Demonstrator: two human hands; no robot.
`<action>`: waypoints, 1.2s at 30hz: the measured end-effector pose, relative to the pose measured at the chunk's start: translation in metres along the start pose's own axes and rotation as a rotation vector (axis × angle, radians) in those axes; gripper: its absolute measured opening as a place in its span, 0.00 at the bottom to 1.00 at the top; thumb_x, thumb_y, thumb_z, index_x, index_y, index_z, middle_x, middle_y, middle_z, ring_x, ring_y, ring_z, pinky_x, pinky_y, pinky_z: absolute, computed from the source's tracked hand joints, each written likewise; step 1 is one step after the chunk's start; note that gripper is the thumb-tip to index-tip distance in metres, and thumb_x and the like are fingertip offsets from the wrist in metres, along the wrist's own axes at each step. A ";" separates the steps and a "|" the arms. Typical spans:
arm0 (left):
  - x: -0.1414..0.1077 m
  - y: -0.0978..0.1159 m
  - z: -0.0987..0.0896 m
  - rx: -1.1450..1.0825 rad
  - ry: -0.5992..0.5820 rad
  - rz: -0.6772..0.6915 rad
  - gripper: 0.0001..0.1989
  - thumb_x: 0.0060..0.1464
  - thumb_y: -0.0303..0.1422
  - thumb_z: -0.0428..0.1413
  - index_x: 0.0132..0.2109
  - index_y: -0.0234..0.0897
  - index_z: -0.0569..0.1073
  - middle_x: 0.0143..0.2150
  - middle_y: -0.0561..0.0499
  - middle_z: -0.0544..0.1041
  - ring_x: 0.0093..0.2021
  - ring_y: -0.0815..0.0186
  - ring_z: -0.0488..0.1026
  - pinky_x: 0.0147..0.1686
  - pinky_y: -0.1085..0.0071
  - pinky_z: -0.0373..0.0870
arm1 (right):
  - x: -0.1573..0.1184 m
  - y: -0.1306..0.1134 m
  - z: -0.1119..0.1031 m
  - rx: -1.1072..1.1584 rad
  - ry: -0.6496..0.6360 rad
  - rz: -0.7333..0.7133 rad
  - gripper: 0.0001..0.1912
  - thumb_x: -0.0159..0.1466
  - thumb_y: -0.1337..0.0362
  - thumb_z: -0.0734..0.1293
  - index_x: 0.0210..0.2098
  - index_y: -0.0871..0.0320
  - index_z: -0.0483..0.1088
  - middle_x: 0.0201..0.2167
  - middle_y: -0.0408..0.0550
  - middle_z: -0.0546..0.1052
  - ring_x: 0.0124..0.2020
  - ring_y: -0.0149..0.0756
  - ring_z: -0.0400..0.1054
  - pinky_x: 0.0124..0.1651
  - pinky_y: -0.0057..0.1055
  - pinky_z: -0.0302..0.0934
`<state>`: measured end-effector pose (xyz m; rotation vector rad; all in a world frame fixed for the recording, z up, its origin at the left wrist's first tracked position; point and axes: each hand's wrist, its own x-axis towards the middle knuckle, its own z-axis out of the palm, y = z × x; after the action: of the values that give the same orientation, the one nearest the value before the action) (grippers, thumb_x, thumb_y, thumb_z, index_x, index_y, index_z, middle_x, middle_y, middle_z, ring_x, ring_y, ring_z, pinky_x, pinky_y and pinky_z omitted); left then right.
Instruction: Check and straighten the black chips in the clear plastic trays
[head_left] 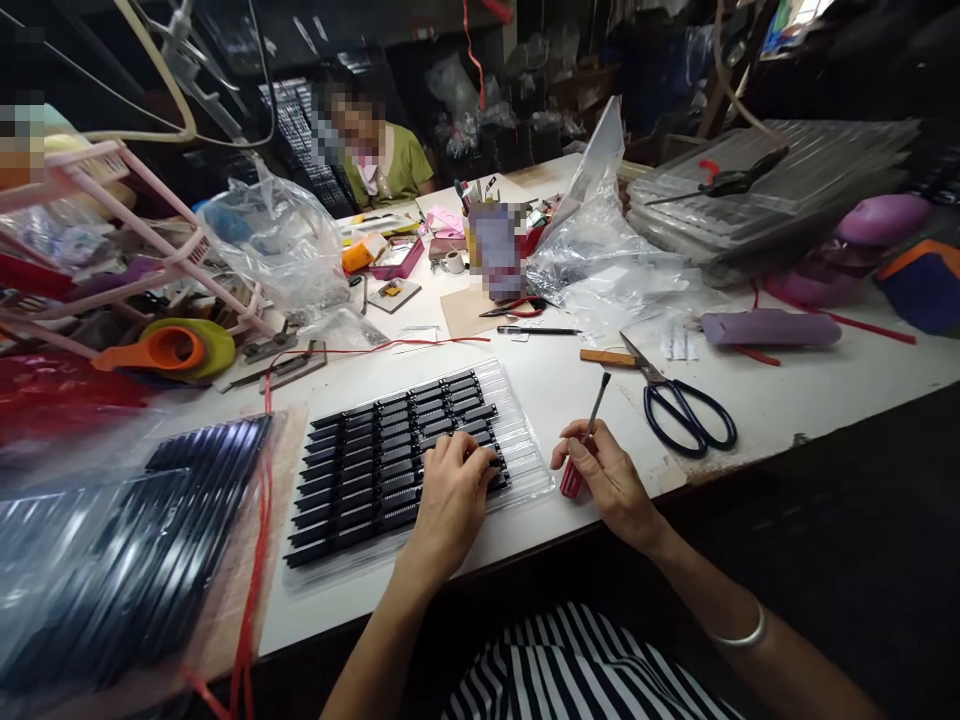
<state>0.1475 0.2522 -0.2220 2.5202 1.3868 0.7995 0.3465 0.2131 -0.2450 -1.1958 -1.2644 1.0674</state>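
A clear plastic tray [525, 430] lies on the table in front of me, filled with rows of slim black plastic pieces [397, 450] that have comb-like edges. My left hand [454, 485] rests over the right part of the tray. Its fingers are bent and closed on a black plastic piece near the right end of the rows; the fingertips are partly hidden. Just right of the tray, my right hand [611, 480] grips a red-handled screwdriver [572, 478], its thin shaft and dark tip pointing up and away from me.
Scissors [686, 410] with dark handles lie right of my right hand, beside a wooden-handled tool [607, 357]. Stacked black strips [150, 560] and red ribbon [259, 550] lie left. Behind are a pen [538, 331], pliers [517, 308] and plastic bags [592, 260]. Another person [401, 165] sits across.
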 end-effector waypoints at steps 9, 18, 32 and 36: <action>-0.006 0.000 0.004 -0.132 0.022 -0.116 0.07 0.59 0.25 0.47 0.39 0.39 0.68 0.46 0.45 0.73 0.46 0.58 0.68 0.43 0.59 0.63 | -0.002 0.009 -0.003 0.160 0.171 0.049 0.11 0.67 0.54 0.58 0.39 0.54 0.59 0.25 0.39 0.71 0.20 0.27 0.63 0.23 0.25 0.56; -0.066 0.034 -0.019 -0.854 0.172 -0.456 0.18 0.57 0.31 0.54 0.55 0.45 0.65 0.41 0.49 0.75 0.42 0.63 0.74 0.37 0.68 0.69 | -0.004 0.007 -0.006 0.222 0.185 0.070 0.11 0.66 0.54 0.60 0.39 0.54 0.60 0.25 0.39 0.72 0.19 0.28 0.65 0.23 0.26 0.58; -0.087 0.033 0.008 -0.531 0.191 -0.350 0.14 0.55 0.27 0.54 0.49 0.41 0.72 0.45 0.48 0.77 0.47 0.61 0.73 0.48 0.62 0.71 | -0.029 -0.019 0.017 0.036 -0.123 -0.236 0.03 0.67 0.64 0.59 0.41 0.54 0.62 0.37 0.47 0.74 0.37 0.35 0.72 0.39 0.37 0.68; -0.084 0.035 0.004 -0.476 0.195 -0.310 0.16 0.55 0.26 0.54 0.51 0.41 0.71 0.46 0.47 0.77 0.47 0.61 0.74 0.48 0.63 0.71 | -0.027 -0.029 0.017 -0.031 -0.254 -0.315 0.03 0.67 0.65 0.58 0.41 0.54 0.62 0.34 0.46 0.72 0.32 0.32 0.69 0.35 0.33 0.66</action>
<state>0.1393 0.1646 -0.2441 1.8594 1.3907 1.1674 0.3267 0.1842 -0.2196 -0.8631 -1.6108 0.9877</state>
